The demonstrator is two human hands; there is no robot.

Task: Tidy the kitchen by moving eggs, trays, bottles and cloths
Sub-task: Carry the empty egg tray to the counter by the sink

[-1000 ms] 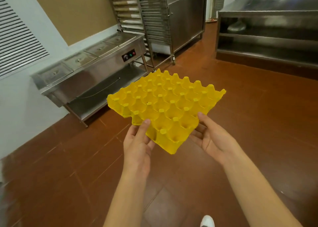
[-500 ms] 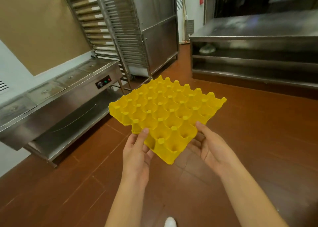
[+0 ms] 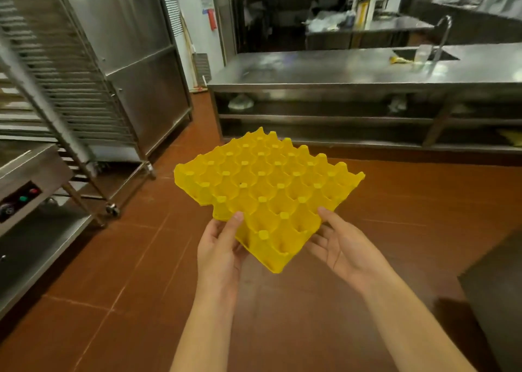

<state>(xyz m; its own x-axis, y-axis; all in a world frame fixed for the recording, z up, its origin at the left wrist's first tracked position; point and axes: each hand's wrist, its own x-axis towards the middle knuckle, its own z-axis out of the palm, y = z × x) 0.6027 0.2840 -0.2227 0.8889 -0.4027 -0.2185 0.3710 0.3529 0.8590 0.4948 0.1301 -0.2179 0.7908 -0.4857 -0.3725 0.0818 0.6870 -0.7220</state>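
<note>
Since half a second earlier the view had swung to the right: the warming counter had slid to the left edge, the wheeled rack had come close on the left, and the long steel counter with its sink and tap had come fully into sight ahead. Both hands had kept the same hold on the egg tray.

That yellow tray was carried in the air above the red-brown tiled floor, roughly level, one corner pointing back toward the person, its cups empty. The left hand pinched the near left edge, thumb lying on top of the rim and fingers curled beneath. The right hand took the near right edge the same way, thumb on top, the other fingers spread under the tray.

On the counter ahead, a clear container stood just beside the sink, with a small yellow thing near it, too blurred to identify. Under the counter ran two open shelves holding a few indistinct items. A tall steel cabinet stood behind the rack.
</note>
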